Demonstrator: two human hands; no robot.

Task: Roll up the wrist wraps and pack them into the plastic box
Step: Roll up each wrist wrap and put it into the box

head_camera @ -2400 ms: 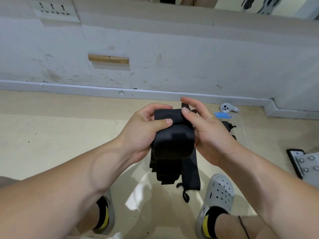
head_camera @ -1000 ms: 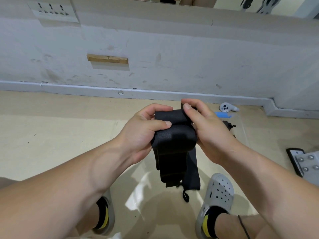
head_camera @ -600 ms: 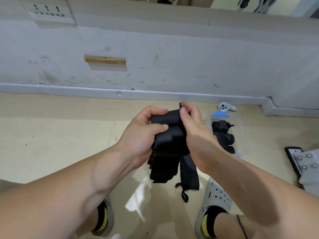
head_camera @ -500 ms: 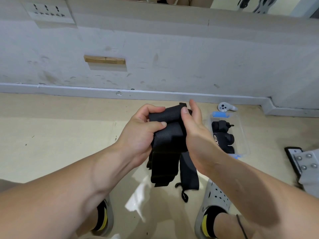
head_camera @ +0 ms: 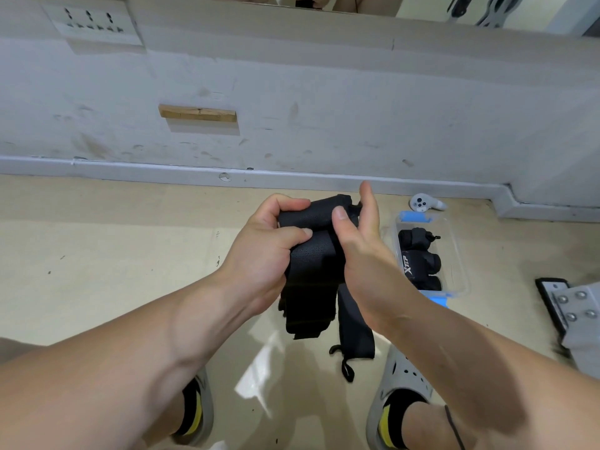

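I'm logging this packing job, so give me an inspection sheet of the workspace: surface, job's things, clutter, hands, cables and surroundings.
Surface: glossy beige floor, bearing everything.
Job's things: black wrist wrap, partly rolled, tails hanging down; clear plastic box on the floor, with rolled wraps inside.
Clutter: white controller beyond the box; bolted metal plate at the right edge.
Hands: left hand grips the roll; right hand pinches it, thumb in front, fingers straight behind.
Cables: nothing seen.
Surroundings: scuffed grey wall with a socket panel and a wooden strip.
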